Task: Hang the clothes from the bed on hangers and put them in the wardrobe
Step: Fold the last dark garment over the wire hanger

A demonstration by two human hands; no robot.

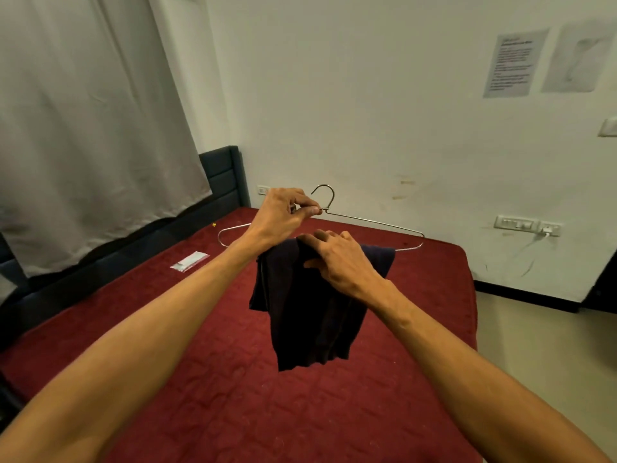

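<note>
At the far left a pale grey curtain (83,128) hangs over a dark padded headboard (223,172). In front of it, a small clear plastic packet (189,261) lies on the bed with the quilted dark red cover (213,379).

Above the bed, the thin silver wire hanger (374,222) is held in the air, its long axis running left to right and dipping slightly toward the right end, with the hook pointing up and curling to the left. The left hand (283,215) pinches the wire at the base of the hook; its grip is narrow, thumb and forefinger closed tight on the metal.

A dark navy folded garment (307,315) is draped over the hanger's lower bar and hangs straight down, its long axis vertical and its bottom edge clear of the bed.

The right hand (340,262) rests on the top fold of the garment where it crosses the bar, fingers curled over the cloth and the thumb against its front, so the grip is closed on the fabric.

On the white wall (367,111) to the right are two paper notices (516,63) and a row of white switches and sockets (527,224).
</note>
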